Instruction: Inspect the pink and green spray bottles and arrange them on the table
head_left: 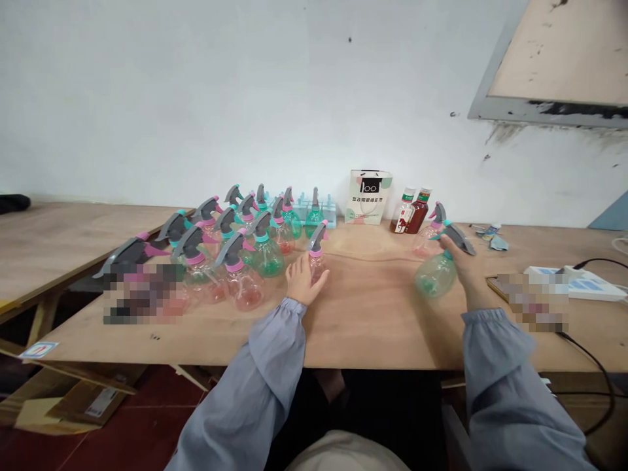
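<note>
A printed paper bag (371, 197) stands before the white wall (245, 98), just left of two white-capped bottles (418, 212), while a white power strip (596, 288) lies at right and cardboard (101, 402) lies below left.

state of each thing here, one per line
Green bottle: tilted, spray head on, in right hand
Pink bottle: upright, spray head on, left hand at it
Second pink bottle: head on, partly hidden
Clustered spray bottles: heads on, mostly standing
Red bottles: capped, standing
Paper bag: standing
Power strip: plug inserted
</note>
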Motion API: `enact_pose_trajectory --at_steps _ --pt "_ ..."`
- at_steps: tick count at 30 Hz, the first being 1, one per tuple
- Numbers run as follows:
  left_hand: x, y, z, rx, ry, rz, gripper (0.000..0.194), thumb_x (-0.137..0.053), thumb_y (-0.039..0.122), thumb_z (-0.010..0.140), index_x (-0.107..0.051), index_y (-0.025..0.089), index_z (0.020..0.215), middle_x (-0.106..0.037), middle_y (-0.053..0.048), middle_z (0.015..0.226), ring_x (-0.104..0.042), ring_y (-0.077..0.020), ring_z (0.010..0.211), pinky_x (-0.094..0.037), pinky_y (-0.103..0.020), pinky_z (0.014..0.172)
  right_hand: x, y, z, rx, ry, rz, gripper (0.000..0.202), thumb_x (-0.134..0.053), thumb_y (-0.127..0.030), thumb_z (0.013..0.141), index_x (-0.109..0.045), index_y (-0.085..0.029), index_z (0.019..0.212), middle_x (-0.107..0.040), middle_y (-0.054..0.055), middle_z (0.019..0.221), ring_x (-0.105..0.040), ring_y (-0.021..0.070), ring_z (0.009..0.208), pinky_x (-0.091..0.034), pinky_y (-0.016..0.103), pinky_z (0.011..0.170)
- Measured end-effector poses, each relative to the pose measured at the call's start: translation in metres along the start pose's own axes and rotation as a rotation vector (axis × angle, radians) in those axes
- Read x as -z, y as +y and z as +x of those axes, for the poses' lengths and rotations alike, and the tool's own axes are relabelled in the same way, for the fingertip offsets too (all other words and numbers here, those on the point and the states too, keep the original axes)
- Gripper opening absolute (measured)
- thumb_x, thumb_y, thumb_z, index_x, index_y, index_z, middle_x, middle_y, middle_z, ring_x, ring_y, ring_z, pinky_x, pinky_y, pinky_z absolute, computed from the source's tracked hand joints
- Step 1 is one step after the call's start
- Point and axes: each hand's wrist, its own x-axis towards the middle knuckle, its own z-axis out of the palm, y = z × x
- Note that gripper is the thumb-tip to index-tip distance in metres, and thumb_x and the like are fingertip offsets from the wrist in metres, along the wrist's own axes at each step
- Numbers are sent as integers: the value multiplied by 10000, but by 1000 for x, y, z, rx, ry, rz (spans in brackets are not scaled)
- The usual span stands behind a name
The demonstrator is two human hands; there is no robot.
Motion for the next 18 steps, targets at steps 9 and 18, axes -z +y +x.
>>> enact_pose_trajectory --at_steps 9,18 --pt "0 -1 0 -1 2 -15 724 -551 516 866 -379 143 1462 -556 -206 1411 -536 -343 1297 -341 -523 1134 35 22 53 28 165 -97 175 -849 -148 630 -685 -205 651 -628 15 686 -553 151 659 -424 360 733" --pt "1 0 0 7 -5 -30 726 -562 517 860 -389 136 1452 -561 -204 1400 -532 -348 1298 -335 -535 1132 31 49 68 75 199 -150 159 -825 -222 685 -698 -167 764 -708 86 855 -612 187 786 -458 358 792"
